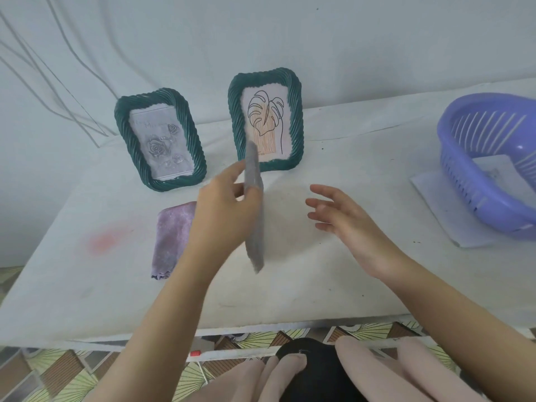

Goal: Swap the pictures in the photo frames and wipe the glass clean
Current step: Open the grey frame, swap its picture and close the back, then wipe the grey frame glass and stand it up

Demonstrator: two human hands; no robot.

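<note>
A white table (348,280) fills most of the view, with its far edge against a pale wall. At about 3 o'clock on it stands a lilac slotted plastic basket (464,181), resting on a white sheet of paper (435,198).

Two dark green photo frames with twisted rope-like borders stand upright at the back. The left frame (123,134), at about 10 o'clock, leans a little to the left and holds a grey rose picture (161,143). The right frame (295,117), at about 12 o'clock, holds a line drawing of a leaf (265,120). The frames are apart, with bare table between them.

The left hand (226,210) is raised over the middle of the table. Its thumb and fingers pinch a grey wiping cloth (255,227), which hangs nearly edge-on. The cloth's top overlaps the lower left corner of the right frame in the view; whether they touch cannot be told.

The right hand (345,216) hovers at about 3 o'clock from the cloth, fingers spread and loose, holding nothing.

A folded purple cloth (171,236) lies flat on the table at about 9 o'clock, below the left frame and partly hidden by the left forearm. A faint pink stain (101,242) marks the table at its 9 o'clock.
</note>
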